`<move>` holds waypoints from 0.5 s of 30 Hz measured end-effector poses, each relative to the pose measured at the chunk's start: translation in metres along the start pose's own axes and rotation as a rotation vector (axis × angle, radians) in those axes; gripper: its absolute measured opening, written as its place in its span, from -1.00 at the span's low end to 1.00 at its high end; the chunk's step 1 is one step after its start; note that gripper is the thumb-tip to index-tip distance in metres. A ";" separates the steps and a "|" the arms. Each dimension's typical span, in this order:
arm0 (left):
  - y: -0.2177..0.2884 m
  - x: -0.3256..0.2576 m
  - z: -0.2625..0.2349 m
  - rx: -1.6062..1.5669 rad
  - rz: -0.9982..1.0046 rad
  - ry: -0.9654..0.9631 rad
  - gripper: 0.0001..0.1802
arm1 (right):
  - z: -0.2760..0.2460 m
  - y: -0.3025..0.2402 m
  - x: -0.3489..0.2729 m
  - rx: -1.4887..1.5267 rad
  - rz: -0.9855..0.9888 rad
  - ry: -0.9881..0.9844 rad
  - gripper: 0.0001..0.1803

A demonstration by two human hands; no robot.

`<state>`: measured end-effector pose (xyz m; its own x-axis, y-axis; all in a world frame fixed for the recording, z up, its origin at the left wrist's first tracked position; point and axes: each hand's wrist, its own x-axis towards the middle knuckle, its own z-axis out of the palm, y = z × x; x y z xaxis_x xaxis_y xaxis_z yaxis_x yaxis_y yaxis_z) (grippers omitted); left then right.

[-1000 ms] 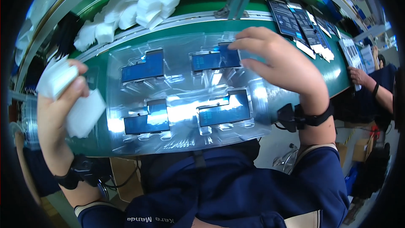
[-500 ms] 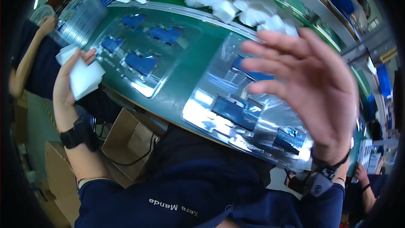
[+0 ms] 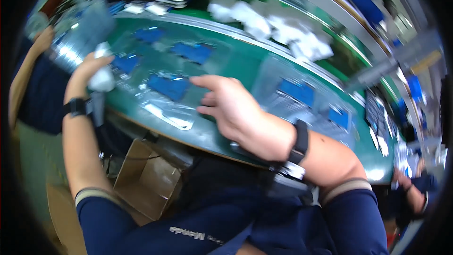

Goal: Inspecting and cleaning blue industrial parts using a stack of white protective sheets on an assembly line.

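Note:
My left hand (image 3: 89, 71) is closed round a stack of thin white sheets (image 3: 102, 79), beside the left end of a clear plastic tray (image 3: 181, 122). Several blue flat parts, possibly circuit boards, sit in this tray; the nearest blue part (image 3: 168, 86) lies just left of my right fingertips. Over the tray's right edge, my right hand (image 3: 233, 108) has its index finger stretched out and the other fingers loosely bent. Nothing shows in it, though the picture is somewhat blurred. A second clear tray (image 3: 269, 73) with blue parts lies to the right, partly hidden by my right forearm.
Crumpled white wrappings (image 3: 257, 21) lie along the green bench's back. A stack of clear trays (image 3: 71, 42) stands at the left, near another person's hand (image 3: 44, 40). An open cardboard box (image 3: 148, 174) is below the bench edge. Another person works at far right.
My right hand has swung left and down from above the right tray to the left tray. My left hand still holds the white sheets, now turned more edge-on. The view has shifted slightly.

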<state>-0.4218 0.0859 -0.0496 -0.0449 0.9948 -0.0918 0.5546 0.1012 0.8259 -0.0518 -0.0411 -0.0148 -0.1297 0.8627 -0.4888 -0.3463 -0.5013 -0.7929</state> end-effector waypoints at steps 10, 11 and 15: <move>-0.015 0.017 -0.060 -0.088 -0.077 0.387 -0.91 | 0.005 -0.018 0.037 -0.001 -0.081 0.093 -0.75; -0.010 0.011 -0.059 -0.130 -0.041 0.480 -0.91 | 0.007 -0.021 0.035 0.008 -0.108 0.059 -0.75; 0.012 -0.028 -0.049 -0.262 0.097 0.490 -0.86 | 0.001 -0.035 0.012 0.088 -0.232 -0.042 -0.68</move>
<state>-0.4542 0.0600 -0.0098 -0.4188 0.8837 0.2090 0.3535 -0.0534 0.9339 -0.0416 -0.0132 0.0076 -0.0757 0.9569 -0.2804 -0.4505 -0.2837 -0.8465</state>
